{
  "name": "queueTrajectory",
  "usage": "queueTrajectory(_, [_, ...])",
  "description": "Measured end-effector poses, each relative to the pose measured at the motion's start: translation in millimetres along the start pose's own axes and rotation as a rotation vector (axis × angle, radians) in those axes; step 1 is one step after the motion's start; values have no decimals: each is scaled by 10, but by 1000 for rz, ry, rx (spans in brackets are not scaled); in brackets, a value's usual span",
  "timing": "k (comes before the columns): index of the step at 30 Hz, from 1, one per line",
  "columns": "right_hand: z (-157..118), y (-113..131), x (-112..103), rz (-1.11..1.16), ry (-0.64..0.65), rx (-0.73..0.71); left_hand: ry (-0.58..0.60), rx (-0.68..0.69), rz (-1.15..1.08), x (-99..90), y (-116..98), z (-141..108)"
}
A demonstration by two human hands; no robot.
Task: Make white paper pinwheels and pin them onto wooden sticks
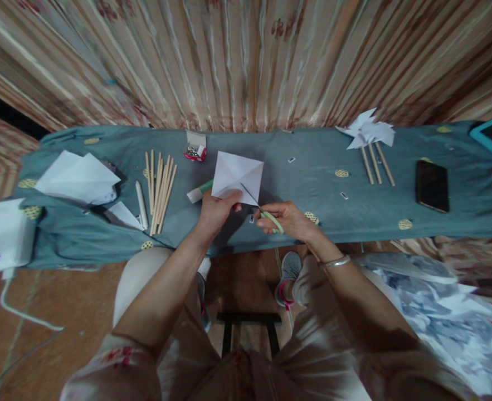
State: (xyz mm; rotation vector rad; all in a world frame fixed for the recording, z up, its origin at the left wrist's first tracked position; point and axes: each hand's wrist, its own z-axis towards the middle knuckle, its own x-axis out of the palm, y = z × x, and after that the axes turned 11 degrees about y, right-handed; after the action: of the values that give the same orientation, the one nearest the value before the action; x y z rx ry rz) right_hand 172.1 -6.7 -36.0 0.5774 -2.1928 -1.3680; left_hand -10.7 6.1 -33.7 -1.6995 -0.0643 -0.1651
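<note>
So the step in hand looks like a cut in from the corner. The white paper square [234, 170] is held up just above the cloth-covered surface [312, 184], right in front of the person, and there are creases running toward its middle. The left hand [218, 209] has its near edge pinched, thumb on top and fingers curled underneath. The right hand [284, 217] has its fingers wrapped around the green handle of the scissors [271, 216], with a dark blade lying over the near right corner and pointing in toward the middle, the tip close to where the creases seem to meet. I only see one blade clearly, so I can't tell how far apart they are or how much is already snipped.

What the next move calls for, I'd say: a steady left pinch, blades kept on the diagonal, and a stop short of the centre — go too far and the square could come apart. Left thumb's pretty near the tip too, so worth watching.

Nearby there's a glue-stick-like tube [195, 194] partly behind the paper, a small red box [195, 151] of metal bits, and wooden sticks [162, 192] further left.
</note>
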Motion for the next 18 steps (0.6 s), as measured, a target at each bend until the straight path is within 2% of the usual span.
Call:
queueTrajectory(7, [3, -13, 0, -11, 10, 6, -5, -7, -25, 0, -2, 15])
queueTrajectory(12, [-32, 25, 0, -27, 83, 35, -31, 13, -74, -30, -11, 38])
queueTrajectory(18, [-121, 103, -92, -67, 137, 96, -111, 24, -102, -83, -30, 72])
